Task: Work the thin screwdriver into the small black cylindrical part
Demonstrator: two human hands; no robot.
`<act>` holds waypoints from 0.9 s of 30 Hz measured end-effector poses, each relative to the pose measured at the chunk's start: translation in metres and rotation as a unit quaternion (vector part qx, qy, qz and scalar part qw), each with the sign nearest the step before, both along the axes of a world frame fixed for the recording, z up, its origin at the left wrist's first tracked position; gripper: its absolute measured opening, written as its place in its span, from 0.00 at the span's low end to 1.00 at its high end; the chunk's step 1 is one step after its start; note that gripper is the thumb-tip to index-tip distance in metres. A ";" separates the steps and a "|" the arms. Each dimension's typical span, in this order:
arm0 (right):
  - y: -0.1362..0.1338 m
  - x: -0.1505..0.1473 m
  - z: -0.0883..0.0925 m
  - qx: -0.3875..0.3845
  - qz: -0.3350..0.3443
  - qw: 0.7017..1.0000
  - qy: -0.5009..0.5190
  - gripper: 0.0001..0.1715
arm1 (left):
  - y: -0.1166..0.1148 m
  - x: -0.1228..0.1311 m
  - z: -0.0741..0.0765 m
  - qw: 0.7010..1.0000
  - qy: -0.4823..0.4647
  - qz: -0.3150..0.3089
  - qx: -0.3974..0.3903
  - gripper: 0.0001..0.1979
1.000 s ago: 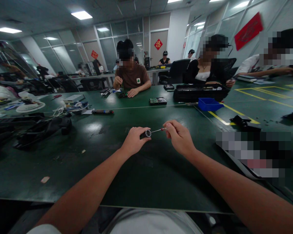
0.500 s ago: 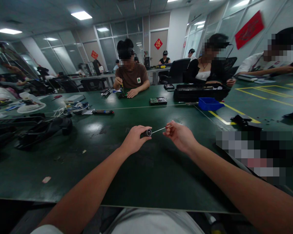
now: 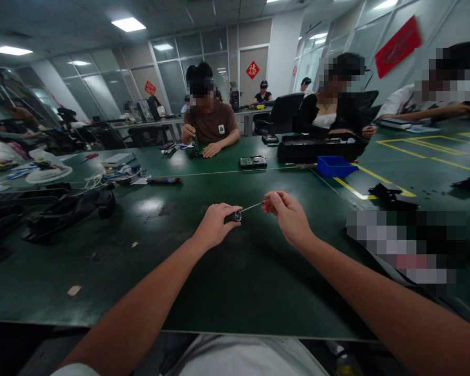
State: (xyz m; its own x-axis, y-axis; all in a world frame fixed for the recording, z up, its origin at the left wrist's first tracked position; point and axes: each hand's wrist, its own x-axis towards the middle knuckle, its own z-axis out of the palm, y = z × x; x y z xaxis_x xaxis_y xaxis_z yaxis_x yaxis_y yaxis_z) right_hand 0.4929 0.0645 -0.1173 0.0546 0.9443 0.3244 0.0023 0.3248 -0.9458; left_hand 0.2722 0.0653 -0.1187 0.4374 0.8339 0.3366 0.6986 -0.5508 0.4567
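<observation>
Right hand (image 3: 288,216) edged left, screwdriver (image 3: 251,207) — tip leftward

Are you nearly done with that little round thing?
Probably not. Done: the left hand grips the small black cylinder. In hand: the right hand holds a thin screwdriver, its tip at the cylinder's ringed end. Left: the tip is not yet out, so that work seems unfinished.

Green table (image 3: 227,282) w/ 1 blue bin (image 3: 334,166), circuit board (image 3: 253,162), black case (image 3: 317,149), cables (image 3: 97,180) at left.
</observation>
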 end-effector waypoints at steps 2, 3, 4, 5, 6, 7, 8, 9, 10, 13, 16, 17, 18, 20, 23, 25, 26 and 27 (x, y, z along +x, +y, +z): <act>-0.003 0.001 0.003 0.022 -0.004 0.999 -0.045 0.17 | 0.001 -0.001 -0.002 1.000 0.006 0.002 -0.001 0.21; -0.005 0.001 0.004 0.032 -0.009 0.997 -0.070 0.16 | 0.002 -0.001 -0.003 1.000 0.007 0.004 -0.003 0.21; -0.006 0.001 0.006 0.041 -0.015 0.995 -0.095 0.16 | 0.002 -0.001 -0.004 1.000 0.006 0.006 -0.006 0.22; -0.007 0.002 0.008 0.047 -0.022 0.992 -0.116 0.16 | 0.003 -0.002 -0.005 1.000 0.005 0.007 -0.010 0.22; -0.009 0.002 0.009 0.051 -0.029 0.989 -0.132 0.15 | 0.004 -0.002 -0.006 1.000 0.003 0.008 -0.013 0.21; -0.010 0.002 0.011 0.054 -0.036 0.988 -0.143 0.15 | 0.005 -0.002 -0.007 1.000 0.002 0.009 -0.015 0.21; -0.010 0.002 0.012 0.056 -0.042 0.986 -0.149 0.15 | 0.005 -0.002 -0.008 1.000 0.001 0.011 -0.017 0.21; -0.011 0.002 0.012 0.058 -0.048 0.986 -0.151 0.15 | 0.005 -0.002 -0.008 1.000 0.002 0.012 -0.019 0.21; -0.011 0.002 0.013 0.059 -0.053 0.985 -0.151 0.15 | 0.006 -0.002 -0.008 1.000 0.002 0.013 -0.020 0.21; -0.012 0.001 0.013 0.064 -0.059 0.984 -0.155 0.15 | 0.005 -0.001 -0.008 0.999 0.004 0.013 -0.030 0.21; -0.012 0.000 0.011 0.068 -0.062 0.984 -0.154 0.15 | 0.005 -0.001 -0.008 0.999 -0.003 0.010 -0.043 0.20; -0.012 0.000 0.010 0.070 -0.064 0.984 -0.151 0.15 | 0.005 -0.001 -0.007 0.999 -0.010 0.011 -0.049 0.20; -0.011 0.000 0.010 0.071 -0.068 0.984 -0.146 0.15 | 0.005 -0.002 -0.007 0.998 -0.019 0.015 -0.056 0.20; -0.010 0.000 0.008 0.074 -0.080 0.985 -0.134 0.15 | 0.006 -0.002 -0.007 0.996 -0.044 0.031 -0.073 0.19; -0.010 0.000 0.008 0.079 -0.097 0.986 -0.109 0.15 | 0.008 -0.002 -0.005 0.988 -0.102 0.059 -0.099 0.17; -0.011 0.001 0.008 0.082 -0.098 0.987 -0.098 0.14 | 0.009 -0.001 -0.004 0.980 -0.141 0.071 -0.118 0.16; -0.012 0.002 0.009 0.083 -0.095 0.987 -0.096 0.14 | 0.009 -0.001 -0.002 0.976 -0.159 0.074 -0.130 0.16; -0.013 0.002 0.009 0.083 -0.092 0.988 -0.095 0.14 | 0.009 0.000 -0.001 0.971 -0.172 0.076 -0.144 0.17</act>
